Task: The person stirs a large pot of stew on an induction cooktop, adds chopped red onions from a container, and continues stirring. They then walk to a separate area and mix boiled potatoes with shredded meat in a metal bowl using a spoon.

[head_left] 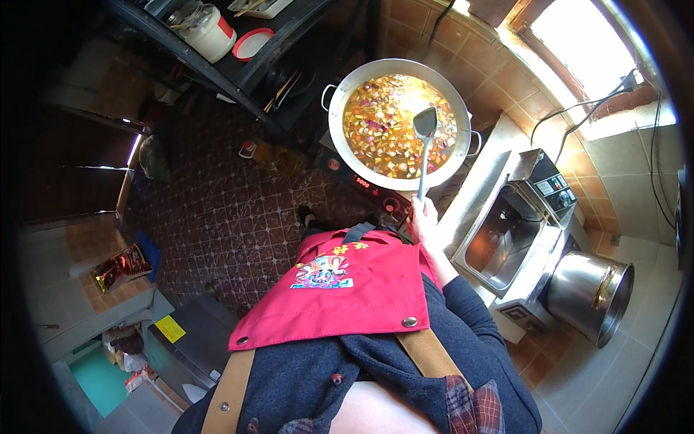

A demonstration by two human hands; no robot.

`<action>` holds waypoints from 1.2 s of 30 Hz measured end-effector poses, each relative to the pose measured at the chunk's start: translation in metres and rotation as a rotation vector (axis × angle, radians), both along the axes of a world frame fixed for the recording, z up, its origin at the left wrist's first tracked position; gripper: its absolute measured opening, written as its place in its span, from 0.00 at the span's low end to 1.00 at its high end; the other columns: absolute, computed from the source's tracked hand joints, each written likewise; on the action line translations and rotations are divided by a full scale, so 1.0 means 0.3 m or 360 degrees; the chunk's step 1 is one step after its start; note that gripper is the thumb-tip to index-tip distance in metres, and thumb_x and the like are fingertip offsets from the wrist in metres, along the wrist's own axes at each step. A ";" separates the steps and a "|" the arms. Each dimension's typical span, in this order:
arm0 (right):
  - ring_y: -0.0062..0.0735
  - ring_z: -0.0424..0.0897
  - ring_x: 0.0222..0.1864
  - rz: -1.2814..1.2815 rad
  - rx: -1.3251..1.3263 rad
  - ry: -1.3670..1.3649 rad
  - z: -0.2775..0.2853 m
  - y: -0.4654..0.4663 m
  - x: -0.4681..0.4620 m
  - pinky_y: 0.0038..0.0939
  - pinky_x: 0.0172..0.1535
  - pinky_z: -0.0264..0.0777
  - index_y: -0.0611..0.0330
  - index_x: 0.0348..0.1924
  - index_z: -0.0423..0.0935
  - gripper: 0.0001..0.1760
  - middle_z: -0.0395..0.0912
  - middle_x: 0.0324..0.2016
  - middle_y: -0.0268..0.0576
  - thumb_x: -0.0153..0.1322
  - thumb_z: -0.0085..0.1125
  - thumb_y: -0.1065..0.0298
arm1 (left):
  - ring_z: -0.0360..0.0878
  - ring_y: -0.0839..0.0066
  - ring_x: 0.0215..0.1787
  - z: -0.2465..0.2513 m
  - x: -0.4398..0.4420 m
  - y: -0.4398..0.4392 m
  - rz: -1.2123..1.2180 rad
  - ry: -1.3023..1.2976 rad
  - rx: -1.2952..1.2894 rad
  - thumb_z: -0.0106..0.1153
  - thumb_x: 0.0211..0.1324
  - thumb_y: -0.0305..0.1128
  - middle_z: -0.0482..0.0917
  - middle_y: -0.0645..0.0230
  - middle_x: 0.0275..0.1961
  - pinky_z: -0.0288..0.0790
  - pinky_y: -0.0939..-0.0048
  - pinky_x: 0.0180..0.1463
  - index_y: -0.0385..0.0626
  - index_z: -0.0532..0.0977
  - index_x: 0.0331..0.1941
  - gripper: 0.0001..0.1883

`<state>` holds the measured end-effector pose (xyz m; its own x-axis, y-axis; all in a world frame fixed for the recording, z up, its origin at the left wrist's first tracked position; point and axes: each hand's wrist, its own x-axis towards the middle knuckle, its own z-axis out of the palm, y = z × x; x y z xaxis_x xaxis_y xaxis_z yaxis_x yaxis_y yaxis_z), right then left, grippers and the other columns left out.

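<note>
My right hand (423,219) grips the handle of a grey spatula (425,122), its broad blade held over a large two-handled metal pan (337,122). Whether the blade touches the food is hard to tell. Diced vegetables (379,130), in white, orange, purple and green pieces, float in an orange-tinted broth that fills much of the pan. Under the pan is an induction cooker (360,187) with a lit red display and a knob. My left hand is out of view; a red apron (374,293) covers my front.
A deep fryer (501,238) with a steel basin stands to the right, beside a tall steel pot (588,295). Upper left, a dark metal shelf (217,81) holds a white jar (209,35). An oil bottle (276,157) stands on the patterned floor (217,206). Cables (569,116) hang near the window.
</note>
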<state>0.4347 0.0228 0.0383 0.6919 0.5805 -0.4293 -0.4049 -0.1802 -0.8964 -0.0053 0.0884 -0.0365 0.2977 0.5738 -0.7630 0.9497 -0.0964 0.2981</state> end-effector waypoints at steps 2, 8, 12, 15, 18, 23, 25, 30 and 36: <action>0.18 0.59 0.07 0.0005 0.0011 -0.0003 0.002 0.000 0.001 0.23 0.10 0.51 0.59 0.39 0.69 0.10 0.64 0.14 0.32 0.71 0.50 0.62 | 0.80 0.61 0.43 0.005 0.002 0.000 0.0005 0.0005 -0.0001 0.60 0.49 0.39 0.81 0.56 0.39 0.72 0.64 0.47 0.45 0.76 0.40 0.15; 0.19 0.60 0.07 -0.0005 -0.0004 -0.0046 -0.016 -0.014 0.006 0.23 0.10 0.52 0.59 0.39 0.68 0.11 0.64 0.14 0.32 0.71 0.50 0.61 | 0.80 0.61 0.44 -0.020 -0.009 -0.022 -0.0004 0.0024 -0.0013 0.60 0.49 0.39 0.81 0.56 0.39 0.72 0.64 0.47 0.46 0.76 0.40 0.15; 0.19 0.60 0.07 0.0000 -0.0019 -0.0079 -0.034 -0.013 0.010 0.23 0.10 0.53 0.60 0.39 0.68 0.12 0.63 0.14 0.32 0.71 0.51 0.60 | 0.80 0.61 0.44 -0.058 -0.041 -0.043 0.0007 0.0039 -0.0016 0.60 0.49 0.39 0.81 0.56 0.39 0.72 0.64 0.47 0.46 0.76 0.40 0.15; 0.20 0.60 0.07 0.0014 -0.0004 -0.0003 -0.028 -0.012 0.013 0.24 0.10 0.53 0.61 0.40 0.67 0.13 0.63 0.14 0.33 0.71 0.51 0.60 | 0.80 0.61 0.44 -0.081 -0.058 -0.061 0.0022 0.0043 -0.0013 0.60 0.49 0.39 0.81 0.56 0.39 0.72 0.64 0.47 0.46 0.76 0.39 0.15; 0.20 0.59 0.07 -0.0005 -0.0002 0.0080 -0.021 -0.003 0.011 0.24 0.09 0.53 0.60 0.37 0.67 0.13 0.62 0.14 0.33 0.72 0.51 0.59 | 0.80 0.61 0.44 -0.090 -0.049 -0.060 0.0034 0.0038 -0.0002 0.60 0.49 0.39 0.81 0.56 0.39 0.72 0.64 0.47 0.46 0.76 0.39 0.15; 0.15 0.60 0.08 -0.0050 -0.0034 0.0132 -0.003 -0.010 0.013 0.19 0.10 0.54 0.56 0.30 0.64 0.11 0.63 0.15 0.31 0.72 0.50 0.60 | 0.80 0.61 0.44 -0.077 0.022 -0.010 0.0054 -0.0050 0.0074 0.61 0.48 0.40 0.81 0.56 0.39 0.72 0.64 0.48 0.46 0.76 0.39 0.15; 0.16 0.60 0.08 -0.0063 -0.0013 0.0116 0.003 -0.013 0.011 0.19 0.09 0.53 0.55 0.29 0.63 0.12 0.63 0.14 0.31 0.72 0.50 0.59 | 0.80 0.61 0.44 -0.058 0.076 0.018 0.0067 -0.0123 0.0135 0.61 0.48 0.40 0.81 0.56 0.39 0.72 0.64 0.48 0.46 0.76 0.39 0.15; 0.17 0.60 0.08 -0.0124 -0.0024 0.0123 -0.018 -0.031 0.016 0.21 0.09 0.54 0.56 0.30 0.62 0.13 0.62 0.14 0.32 0.72 0.49 0.59 | 0.79 0.61 0.44 -0.022 0.161 0.088 0.0075 -0.0210 0.0180 0.61 0.48 0.40 0.81 0.56 0.39 0.72 0.64 0.48 0.46 0.76 0.39 0.15; 0.17 0.61 0.09 -0.0128 -0.0044 0.0136 0.002 -0.035 0.012 0.21 0.09 0.55 0.57 0.31 0.61 0.13 0.62 0.15 0.32 0.72 0.48 0.58 | 0.79 0.62 0.45 -0.221 0.080 0.127 0.0314 -0.0345 0.0087 0.58 0.50 0.33 0.81 0.58 0.40 0.71 0.64 0.49 0.46 0.76 0.40 0.12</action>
<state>0.4383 0.0124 0.0391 0.6958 0.5116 -0.5041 -0.4940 -0.1685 -0.8530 0.0189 0.1264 -0.1028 0.3292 0.6754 -0.6598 0.8663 0.0620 0.4957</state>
